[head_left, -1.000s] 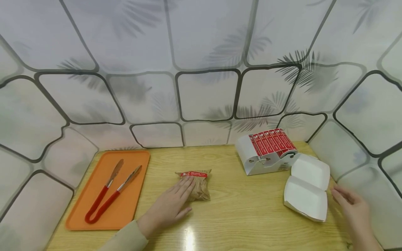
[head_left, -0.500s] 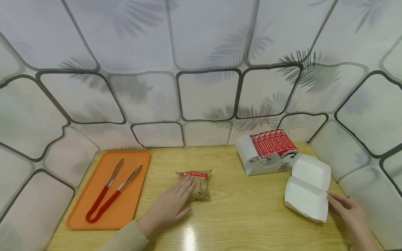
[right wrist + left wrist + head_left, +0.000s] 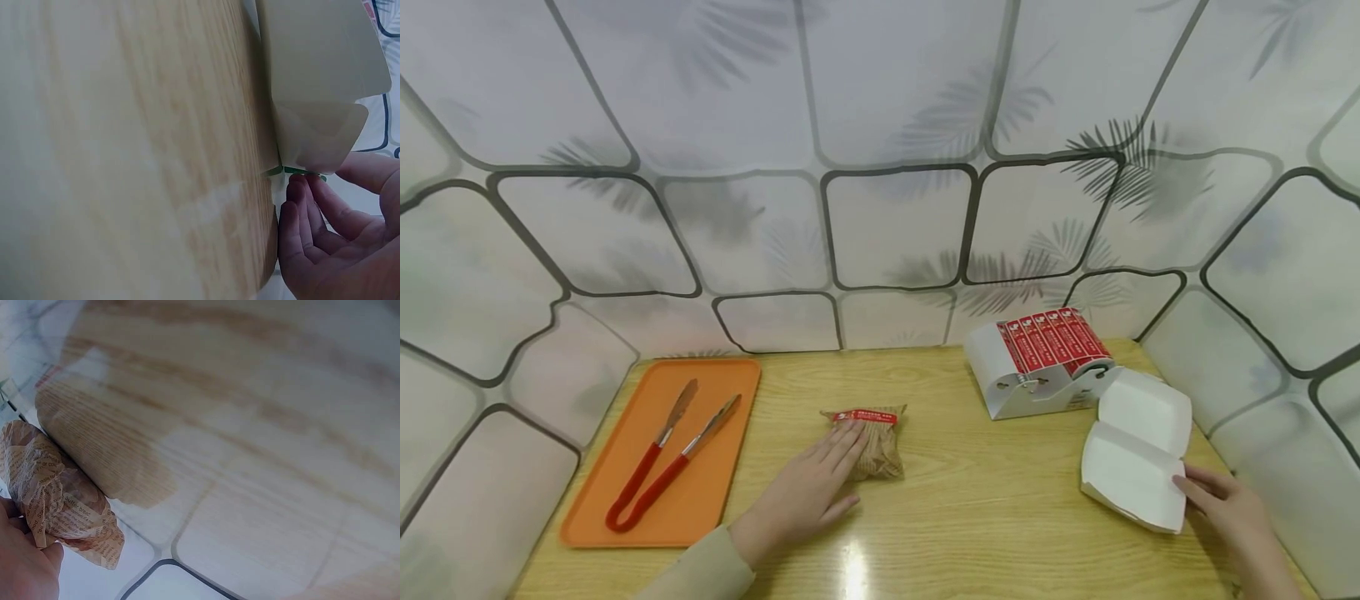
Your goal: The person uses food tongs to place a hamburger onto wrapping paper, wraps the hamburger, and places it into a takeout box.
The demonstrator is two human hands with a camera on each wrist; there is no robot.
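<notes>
A brown printed paper packet with a red strip across its top lies mid-table. The fingers of my left hand extend onto its left part and rest there, thumb held out. In the left wrist view the crumpled wrapper sits by the left hand. On the right, a white hinged takeaway box stands with its lid raised. My right hand pinches its near right wall, thumb over the edge. The right wrist view shows the fingers of that hand curled below the box wall.
An orange tray at the left bears red-handled metal tongs. Behind the box, a white dispenser holds several red label strips. A patterned wall covering encloses the back and sides of the wooden table.
My right hand has moved left from beside the takeaway box onto its right wall, and its thumb now overlaps the edge. My left hand has stayed on the packet.
</notes>
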